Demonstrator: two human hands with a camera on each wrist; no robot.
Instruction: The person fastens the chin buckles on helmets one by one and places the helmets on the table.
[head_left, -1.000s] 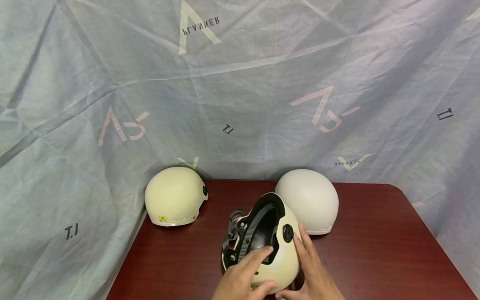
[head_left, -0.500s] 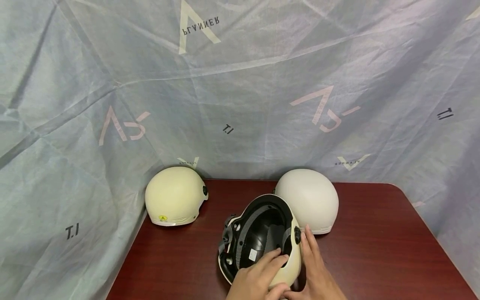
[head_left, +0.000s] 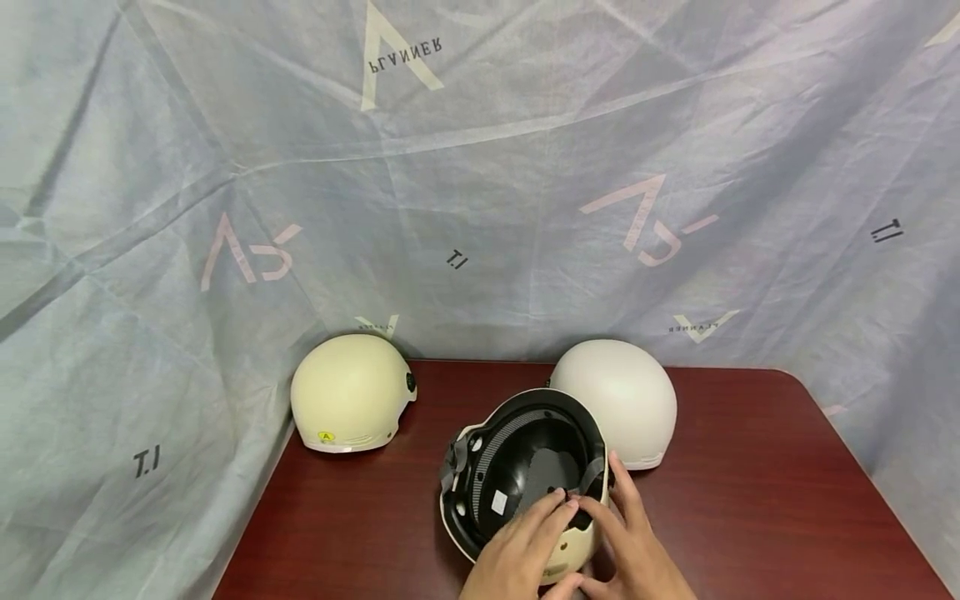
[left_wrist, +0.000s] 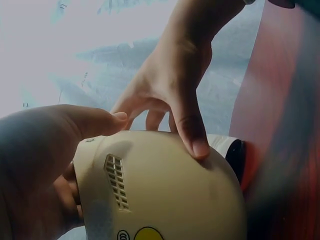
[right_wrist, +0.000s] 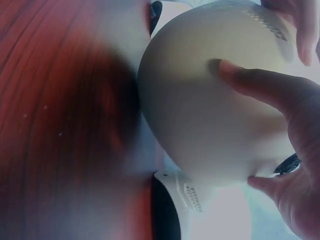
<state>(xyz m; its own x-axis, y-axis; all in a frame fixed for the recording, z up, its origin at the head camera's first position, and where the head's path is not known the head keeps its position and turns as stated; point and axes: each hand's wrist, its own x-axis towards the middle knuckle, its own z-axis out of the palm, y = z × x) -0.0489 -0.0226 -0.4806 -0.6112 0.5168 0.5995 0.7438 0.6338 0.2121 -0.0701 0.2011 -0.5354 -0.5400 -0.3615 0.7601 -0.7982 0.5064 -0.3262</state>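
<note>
a person's left hand [head_left: 517, 550] grips the edge of a cream helmet [head_left: 517, 475]: its fingers bend over the edge into the hollow, and its thumb lies along the outside of the shell. the right hand [head_left: 637, 542] holds the same helmet, one finger over the edge so that its tip is just beside the left fingertips, the thumb pressing the outer shell. the helmet is between the two hands, tilted with its black inside facing up; whether it touches the table [head_left: 750, 500] cannot be told. inside, a white label [head_left: 498, 502] sits just left of the left fingertips, and a grey strap [head_left: 450, 471] hangs farther left at the edge. in the left wrist view, a vent [left_wrist: 117, 182] shows in the shell below the left thumb, with a yellow sticker [left_wrist: 149, 234] lower down.

just beyond the right fingertips stands a white helmet [head_left: 618, 404]. well to the left of the fingers, and farther off, rests another cream helmet [head_left: 351, 392]. a printed grey cloth [head_left: 480, 183] hangs behind.
</note>
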